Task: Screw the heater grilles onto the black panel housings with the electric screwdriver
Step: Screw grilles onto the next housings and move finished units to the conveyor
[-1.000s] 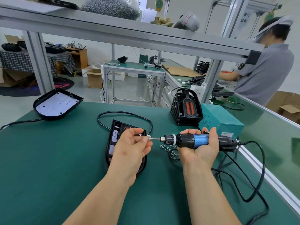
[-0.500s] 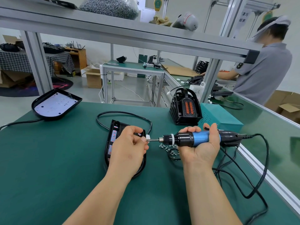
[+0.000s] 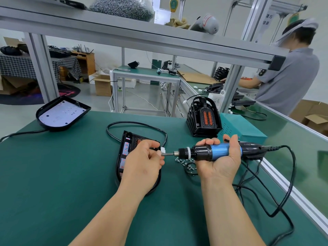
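Observation:
My right hand [image 3: 220, 162] grips the blue and black electric screwdriver [image 3: 209, 153], held level with its bit pointing left. My left hand [image 3: 143, 162] pinches something small at the bit's tip; it is too small to name. Under the left hand lies a black panel housing [image 3: 124, 153] with a grille and red parts inside, its black cable [image 3: 134, 124] looping behind. Loose screws [image 3: 184, 161] lie on the mat below the screwdriver. A stack of black heater grilles [image 3: 204, 119] with orange elements stands behind.
A second black housing [image 3: 62, 114] with a white board sits at the far left. A teal power box [image 3: 239, 128] stands beside the grilles. The screwdriver's cord [image 3: 284, 192] loops over the right side of the green mat. A person works at the bench on the right.
Both hands stay together at the bit's tip and have barely shifted. The view has tilted slightly.

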Available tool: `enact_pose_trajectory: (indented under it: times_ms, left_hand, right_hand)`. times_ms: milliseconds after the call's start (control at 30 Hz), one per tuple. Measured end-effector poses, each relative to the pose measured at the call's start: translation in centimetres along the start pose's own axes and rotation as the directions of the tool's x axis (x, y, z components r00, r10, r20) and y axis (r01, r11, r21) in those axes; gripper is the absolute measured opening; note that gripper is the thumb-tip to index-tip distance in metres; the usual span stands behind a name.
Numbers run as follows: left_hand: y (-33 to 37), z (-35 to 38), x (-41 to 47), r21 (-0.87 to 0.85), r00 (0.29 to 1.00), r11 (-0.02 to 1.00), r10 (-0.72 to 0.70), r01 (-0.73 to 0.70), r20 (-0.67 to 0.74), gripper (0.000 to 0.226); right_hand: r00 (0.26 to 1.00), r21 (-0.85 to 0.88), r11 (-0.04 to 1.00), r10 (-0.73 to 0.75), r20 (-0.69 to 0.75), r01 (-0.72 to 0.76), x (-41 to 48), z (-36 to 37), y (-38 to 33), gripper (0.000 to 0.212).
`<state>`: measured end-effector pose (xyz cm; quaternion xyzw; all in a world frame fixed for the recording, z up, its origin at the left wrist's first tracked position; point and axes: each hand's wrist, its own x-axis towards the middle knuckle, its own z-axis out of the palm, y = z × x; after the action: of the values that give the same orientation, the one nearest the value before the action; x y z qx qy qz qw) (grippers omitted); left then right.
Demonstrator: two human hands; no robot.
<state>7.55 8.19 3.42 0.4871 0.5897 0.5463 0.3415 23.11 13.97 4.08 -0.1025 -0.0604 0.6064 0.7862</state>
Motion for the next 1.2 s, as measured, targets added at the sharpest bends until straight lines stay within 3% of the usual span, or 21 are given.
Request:
enact_pose_trajectory:
  times_ms: [133,233,333,400,467,567,667,833,900,1033,1200]
  left_hand:
    - [0.1,0.0,0.0,0.022,1.000,1.000,-0.013,0.013,0.016,0.019]
    - [0.6,-0.7,0.0,0.219,0.999,0.975,0.039,-0.043,0.025,0.036]
    - [1.4,-3.2,1.1,0.382,0.973,0.918,0.173,-0.103,-0.152,0.040]
    - [1.0,-5.2,2.3,0.442,0.952,0.895,0.178,-0.053,-0.248,0.042]
    - [0.0,-6.7,3.0,0.429,0.965,0.897,0.009,0.108,-0.262,0.057]
    - [-1.1,-7.2,3.1,0.285,0.944,0.899,-0.317,0.331,-0.095,0.094]
    - [-1.4,-6.8,2.8,0.192,0.909,0.903,-0.407,0.385,0.094,0.111]
    - [-1.8,-6.3,2.7,0.060,0.901,0.922,-0.386,0.382,0.197,0.082]
    - [-2.0,-6.2,2.9,0.051,0.902,0.926,-0.376,0.374,0.211,0.077]
    - [-2.2,-6.2,2.9,0.049,0.909,0.942,-0.333,0.332,0.251,0.046]
    - [-2.1,-6.2,3.0,0.038,0.911,0.953,-0.300,0.302,0.284,0.061]
  right_hand:
    - [1.000,-0.003,1.000,0.004,-0.003,-0.004,0.0,0.0,0.1,0.029]
    - [1.000,-0.016,1.000,0.001,-0.012,-0.001,0.0,-0.1,0.1,0.027]
    - [1.000,-0.046,0.999,-0.007,-0.007,0.007,0.0,-0.1,0.1,0.025]
    - [1.000,-0.091,0.996,-0.004,0.006,0.004,0.0,0.1,0.1,0.020]
    - [0.999,-0.175,0.984,0.022,0.039,-0.015,-0.2,0.3,0.3,0.014]
    - [0.996,-0.273,0.960,0.075,0.048,-0.059,-0.5,0.4,0.9,0.014]
    - [0.992,-0.323,0.945,0.081,0.099,-0.045,-0.7,0.4,1.4,0.025]
    - [0.987,-0.378,0.926,0.086,0.136,-0.029,-1.0,0.3,1.6,0.043]
    - [0.987,-0.379,0.925,0.089,0.136,-0.031,-1.0,0.2,1.8,0.048]
    - [0.987,-0.385,0.922,0.096,0.132,-0.038,-0.9,0.0,2.0,0.048]
    - [0.986,-0.385,0.922,0.103,0.134,-0.044,-0.9,-0.1,2.1,0.050]
